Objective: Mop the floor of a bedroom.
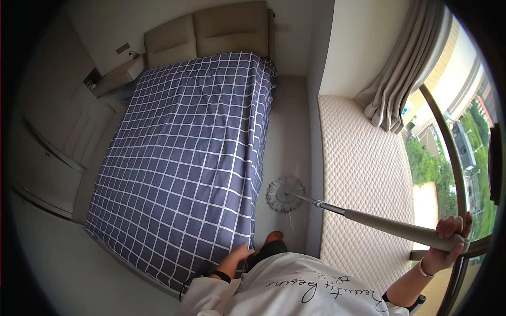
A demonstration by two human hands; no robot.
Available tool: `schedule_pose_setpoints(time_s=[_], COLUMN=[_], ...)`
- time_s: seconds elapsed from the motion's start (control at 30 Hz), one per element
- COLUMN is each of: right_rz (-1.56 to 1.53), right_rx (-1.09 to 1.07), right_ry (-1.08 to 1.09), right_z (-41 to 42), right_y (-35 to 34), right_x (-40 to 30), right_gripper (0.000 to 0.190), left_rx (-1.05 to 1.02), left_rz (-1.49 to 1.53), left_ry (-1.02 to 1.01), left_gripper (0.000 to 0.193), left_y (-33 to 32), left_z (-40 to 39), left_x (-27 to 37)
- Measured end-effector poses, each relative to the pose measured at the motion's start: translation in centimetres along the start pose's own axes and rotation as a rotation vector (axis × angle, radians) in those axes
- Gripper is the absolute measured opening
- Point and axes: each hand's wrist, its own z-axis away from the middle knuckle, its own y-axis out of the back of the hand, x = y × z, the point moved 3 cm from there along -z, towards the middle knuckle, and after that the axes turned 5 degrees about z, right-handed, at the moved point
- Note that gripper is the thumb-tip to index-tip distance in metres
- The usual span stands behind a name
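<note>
A flat mop with a round grey fringed head (285, 194) rests on the floor between the bed and the window ledge. Its long handle (389, 222), metal low down and grey-beige at the top, slants across the ledge to my right hand (450, 243), whose fingers are closed around the end. Beside the near right edge of the bed is my left hand (242, 251), over or against the checked bedcover (185, 158); whether it grips the fabric cannot be told.
The bed stands on the left with a padded headboard (231, 33) at its far end. A quilted pad (359, 158) covers the window ledge on the right, below a gathered curtain (399, 83). My foot (274, 236) is on the strip of floor (286, 118) between bed and ledge.
</note>
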Motion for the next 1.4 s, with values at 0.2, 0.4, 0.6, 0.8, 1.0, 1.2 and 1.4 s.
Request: schedule_pose_setpoints(time_s=[0.2, 0.4, 0.6, 0.8, 1.0, 1.2, 1.4], right_rz=[-0.176, -0.215, -0.092, 0.198, 0.202, 0.153, 0.121], right_rx=[-0.227, -0.197, -0.051, -0.163, -0.276, -0.319, -0.217], right_ry=[-0.076, -0.028, -0.04, -0.388, -0.556, -0.615, -0.546], right_z=[1.7, 3.0, 3.2, 5.8, 10.9, 13.1, 13.9], right_y=[0.0, -0.1, -4.0, -11.8, -14.9, -14.6, -9.8], right_x=[-1.6, -3.4, -1.0, 11.4, 23.7, 19.2, 7.3], right_gripper=[0.063, 0.047, 0.029, 0.015, 0.026, 0.034, 0.04], left_rx=[0.169, 0.131, 0.363, 0.302, 0.133, 0.062, 0.064], left_rz=[-0.126, -0.028, -0.237, -0.355, -0.518, -0.513, -0.352], left_ry=[-0.861, -1.202, -1.429, -0.851, -0.803, -0.864, -0.961], left_gripper=[0.077, 0.052, 0.028, 0.026, 0.041, 0.038, 0.031], left_y=[3.7, -0.5, 1.7, 12.4, 17.2, 16.2, 10.3], left_z=[1.9, 1.1, -5.4, -18.1, -21.6, -18.6, -14.9], left_x=[27.7, 35.4, 36.0, 36.1, 38.2, 35.7, 30.0])
